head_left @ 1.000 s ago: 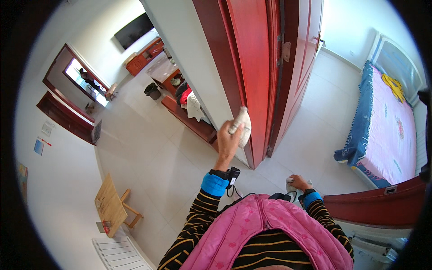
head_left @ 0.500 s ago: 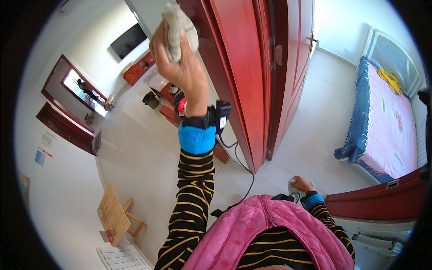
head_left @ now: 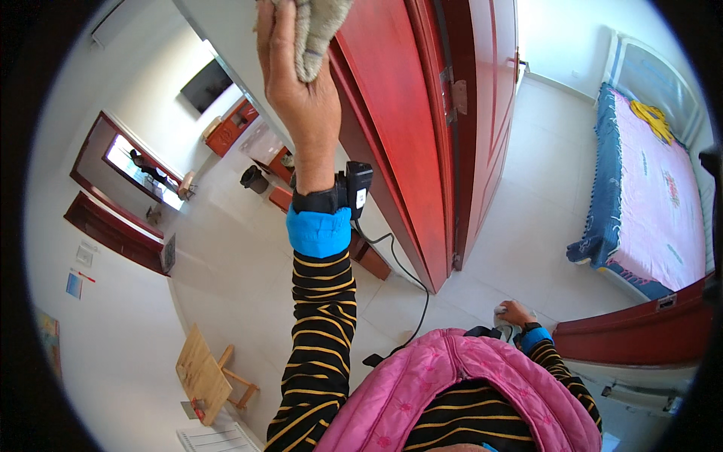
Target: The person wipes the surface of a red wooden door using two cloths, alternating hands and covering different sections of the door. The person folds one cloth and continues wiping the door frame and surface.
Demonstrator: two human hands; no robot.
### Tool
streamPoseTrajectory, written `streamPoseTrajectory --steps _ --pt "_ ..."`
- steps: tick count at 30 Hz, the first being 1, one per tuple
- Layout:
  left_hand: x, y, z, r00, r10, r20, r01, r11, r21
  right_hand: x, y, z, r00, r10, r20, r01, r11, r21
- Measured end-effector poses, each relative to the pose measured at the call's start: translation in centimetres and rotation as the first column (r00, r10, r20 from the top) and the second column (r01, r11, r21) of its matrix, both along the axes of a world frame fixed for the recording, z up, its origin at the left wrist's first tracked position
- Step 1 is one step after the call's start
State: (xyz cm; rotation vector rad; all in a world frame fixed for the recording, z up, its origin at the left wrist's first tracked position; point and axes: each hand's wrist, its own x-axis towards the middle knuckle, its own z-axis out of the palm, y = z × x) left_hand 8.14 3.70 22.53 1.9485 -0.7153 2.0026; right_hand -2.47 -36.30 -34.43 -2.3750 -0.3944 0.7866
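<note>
My left hand is raised high, with its fingers closed round a folded beige cloth. Cloth and fingertips lie at the top edge of the view, by the upper part of the red door frame. Whether the cloth presses on the wood or on the pale wall beside it, I cannot tell. Low down near my body, my right hand is closed on a whitish bundle that looks like another cloth. A black device with a cable is strapped at my left wrist.
Right of the frame a red door stands ajar, beside a bed with a pink cover. To the left are a small wooden table, a black bin and a wall-mounted screen. A person is far off in a doorway.
My left hand has moved up with the cloth, so its fingertips now reach the top edge of the view. My right hand has shifted slightly, still gripping its bundle.
</note>
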Motion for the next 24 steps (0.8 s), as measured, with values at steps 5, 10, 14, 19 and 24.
streamPoseTrajectory --steps 5,10,14,19,24 --pt "-0.3 -0.3 -4.1 0.995 -0.082 -0.056 0.08 0.996 -0.034 1.4 2.0 0.3 1.0 0.016 0.013 -0.017 0.997 0.075" --pt "-1.0 -0.6 -8.2 0.988 -0.084 -0.131 0.075 0.994 -0.074 2.2 3.2 0.1 0.999 0.034 0.027 -0.037 0.995 0.095" --pt "-1.8 -0.8 -11.8 0.976 -0.078 -0.201 0.059 0.994 -0.096 1.8 3.1 0.0 0.999 0.05 -0.002 -0.05 0.997 0.06" --pt "-2.8 -0.9 -16.3 0.951 -0.081 -0.298 0.041 0.99 -0.138 1.1 2.3 -0.7 0.999 0.046 0.006 -0.046 0.998 0.041" --pt "-3.7 -1.1 -20.2 0.923 -0.144 -0.357 0.069 0.974 -0.215 0.4 1.5 -1.5 0.999 0.03 0.024 -0.031 0.997 0.072"
